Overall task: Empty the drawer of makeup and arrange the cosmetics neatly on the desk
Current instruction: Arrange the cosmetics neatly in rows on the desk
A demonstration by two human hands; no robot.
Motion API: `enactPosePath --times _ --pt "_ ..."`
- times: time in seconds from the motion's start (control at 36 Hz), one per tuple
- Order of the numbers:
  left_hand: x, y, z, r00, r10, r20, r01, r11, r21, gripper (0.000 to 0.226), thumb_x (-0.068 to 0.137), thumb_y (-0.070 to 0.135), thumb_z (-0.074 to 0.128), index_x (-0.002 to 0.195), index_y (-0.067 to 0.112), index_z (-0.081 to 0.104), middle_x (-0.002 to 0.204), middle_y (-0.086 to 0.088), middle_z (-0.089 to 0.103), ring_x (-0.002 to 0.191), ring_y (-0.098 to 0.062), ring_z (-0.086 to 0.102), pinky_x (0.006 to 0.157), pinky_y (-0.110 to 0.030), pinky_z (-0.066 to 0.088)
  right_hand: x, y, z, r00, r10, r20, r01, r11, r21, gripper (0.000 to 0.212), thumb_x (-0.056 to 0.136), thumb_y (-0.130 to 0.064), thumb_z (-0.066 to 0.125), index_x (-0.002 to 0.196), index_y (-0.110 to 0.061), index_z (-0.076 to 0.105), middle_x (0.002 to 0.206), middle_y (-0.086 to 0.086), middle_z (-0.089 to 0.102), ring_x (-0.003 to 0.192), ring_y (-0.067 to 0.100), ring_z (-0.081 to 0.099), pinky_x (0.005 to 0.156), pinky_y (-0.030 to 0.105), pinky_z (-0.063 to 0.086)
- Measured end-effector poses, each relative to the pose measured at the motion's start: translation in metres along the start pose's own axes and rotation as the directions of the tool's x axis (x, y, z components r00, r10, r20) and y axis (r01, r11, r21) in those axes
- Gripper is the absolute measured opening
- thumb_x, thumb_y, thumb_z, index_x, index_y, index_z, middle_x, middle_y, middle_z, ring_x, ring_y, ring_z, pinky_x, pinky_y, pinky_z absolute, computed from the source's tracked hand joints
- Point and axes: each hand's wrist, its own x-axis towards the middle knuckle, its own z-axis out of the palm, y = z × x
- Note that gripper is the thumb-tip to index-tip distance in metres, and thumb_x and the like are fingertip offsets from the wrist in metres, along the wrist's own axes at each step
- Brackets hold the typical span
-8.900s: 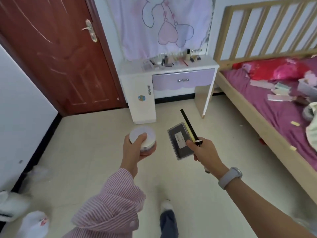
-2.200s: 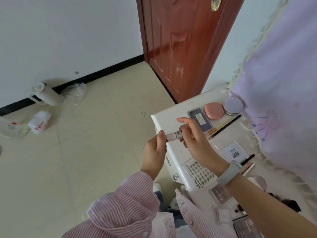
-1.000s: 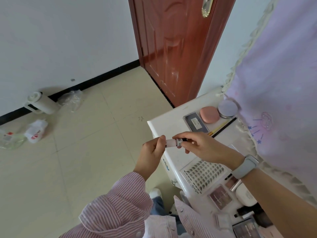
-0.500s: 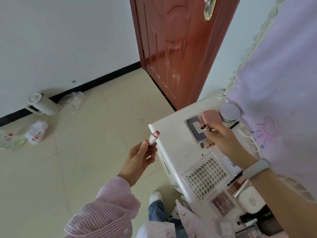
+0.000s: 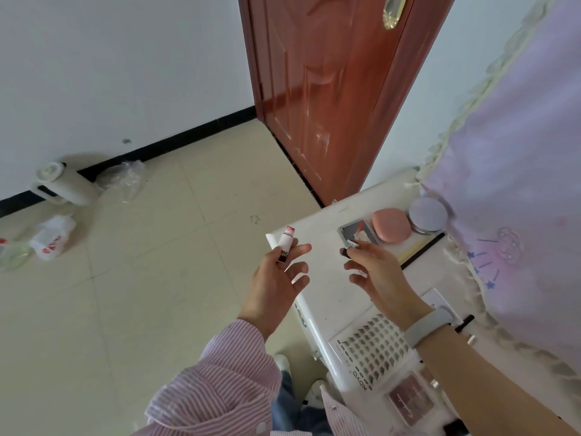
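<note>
Since half a second ago my left hand [image 5: 276,278] has swung in toward the white surface [image 5: 317,247], and my right hand [image 5: 374,272] has drawn back from the grey palette toward it, so the 2 hands now sit near each other over the surface's corner.

The white surface juts into the room beside a red-brown wooden door [image 5: 320,89], with a lilac cloth with a cream fringe [image 5: 515,158] hanging along its far side. Below lies a cream tiled floor [image 5: 125,294], with a white jug [image 5: 63,184], a crumpled clear bag [image 5: 124,179] and a white bottle with red print [image 5: 52,237] lying along the white wall's black skirting.

On the surface, a grey rectangular palette [image 5: 355,231] lies just beside a round pink compact [image 5: 391,225], which sits just beside a round lilac-lidded jar [image 5: 427,215]. A thin black stick [image 5: 423,250] lies beside them. Nearer me lie a white tray of false lashes [image 5: 372,344] and a clear-cased pink eyeshadow palette [image 5: 410,401].

The small white lipstick tube with a red top [image 5: 286,243] stands upright, pinched between my left thumb and forefinger, its red end above them; my other left fingers [image 5: 298,265] are spread loose. My right fingers [image 5: 361,247] pinch its small white cap with a black end [image 5: 349,247], apart from the tube.
</note>
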Motion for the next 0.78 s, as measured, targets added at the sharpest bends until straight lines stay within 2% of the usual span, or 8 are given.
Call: enactPosePath --times 0.11,0.25,0.36,0.42,0.47,0.53,0.67,0.78 --pt "0.015 -0.009 -0.014 0.998 0.061 0.003 -0.061 0.996 0.063 0.016 0.096 0.017 0.046 0.103 0.013 0.06 0.09 0.002 0.068 0.073 -0.01 0.056 0.068 -0.024 0.046 0.018 0.008 0.005 0.989 -0.143 -0.03 0.129 0.951 -0.282 0.011 0.088 -0.009 0.057 0.086 -0.017 0.063 0.075 -0.002 0.054 0.065 0.011 0.044 0.056 0.023 0.037" --pt "0.037 -0.019 -0.023 0.992 0.127 0.016 -0.124 0.925 0.358 0.021 0.099 0.019 0.042 0.116 0.01 0.048 0.117 -0.002 0.066 0.107 -0.016 0.063 0.091 -0.034 0.05 0.046 0.019 0.008 0.93 -0.362 0.062 0.336 0.768 -0.545 0.013 0.088 -0.012 0.059 0.101 -0.012 0.06 0.075 -0.013 0.052 0.063 0.001 0.047 0.058 0.008 0.038" --pt "0.059 -0.028 -0.019 0.972 0.234 -0.011 -0.181 0.779 0.6 0.022 0.097 0.032 0.044 0.109 0.013 0.042 0.112 0.007 0.067 0.102 -0.005 0.063 0.087 -0.025 0.049 0.068 0.029 0.009 0.855 -0.496 0.153 0.433 0.519 -0.737 0.019 0.086 -0.014 0.063 0.105 -0.01 0.061 0.087 -0.013 0.055 0.077 0.007 0.044 0.07 0.012 0.037" --pt "0.07 -0.03 -0.017 0.952 0.306 -0.032 -0.209 0.721 0.661 0.018 0.095 0.031 0.049 0.102 0.015 0.044 0.11 0.009 0.066 0.091 -0.002 0.06 0.078 -0.017 0.045 0.077 0.034 0.008 0.801 -0.565 0.201 0.473 0.39 -0.79 0.022 0.083 -0.014 0.067 0.104 -0.008 0.064 0.091 -0.008 0.059 0.083 0.011 0.045 0.076 0.025 0.042" --pt "0.079 -0.032 -0.018 0.899 0.437 -0.028 -0.267 0.598 0.756 0.014 0.092 0.026 0.056 0.1 0.015 0.051 0.107 0.009 0.062 0.091 -0.004 0.056 0.075 -0.011 0.038 0.087 0.037 0.007 0.753 -0.613 0.24 0.491 0.28 -0.825 0.022 0.08 -0.016 0.07 0.101 -0.009 0.066 0.093 -0.003 0.067 0.085 0.015 0.05 0.077 0.035 0.043" --pt "0.088 -0.034 -0.02 0.844 0.536 -0.005 -0.305 0.488 0.818 0.013 0.087 0.019 0.064 0.097 0.02 0.056 0.103 0.009 0.055 0.091 -0.005 0.053 0.072 -0.007 0.035 0.095 0.039 0.006 0.736 -0.625 0.262 0.479 0.206 -0.853 0.022 0.08 -0.02 0.071 0.099 -0.011 0.066 0.095 -0.001 0.069 0.09 0.02 0.056 0.077 0.034 0.037" --pt "0.101 -0.044 -0.022 0.79 0.613 -0.015 -0.261 0.359 0.896 0.013 0.085 0.023 0.066 0.091 0.029 0.057 0.085 0.021 0.055 0.084 -0.003 0.055 0.086 -0.037 0.043 0.107 0.042 0.003 0.693 -0.633 0.347 0.479 0.045 -0.876 0.018 0.077 -0.024 0.07 0.092 -0.015 0.067 0.092 -0.003 0.069 0.09 0.025 0.057 0.073 0.034 0.034" --pt "0.107 -0.052 -0.022 0.724 0.69 0.016 -0.257 0.248 0.934 0.012 0.085 0.021 0.067 0.095 0.018 0.061 0.089 0.019 0.058 0.086 -0.005 0.053 0.083 -0.026 0.029 0.113 0.046 -0.003 0.699 -0.628 0.342 0.436 -0.004 -0.9 0.02 0.077 -0.032 0.062 0.088 -0.017 0.067 0.088 -0.004 0.069 0.089 0.024 0.057 0.074 0.03 0.024"
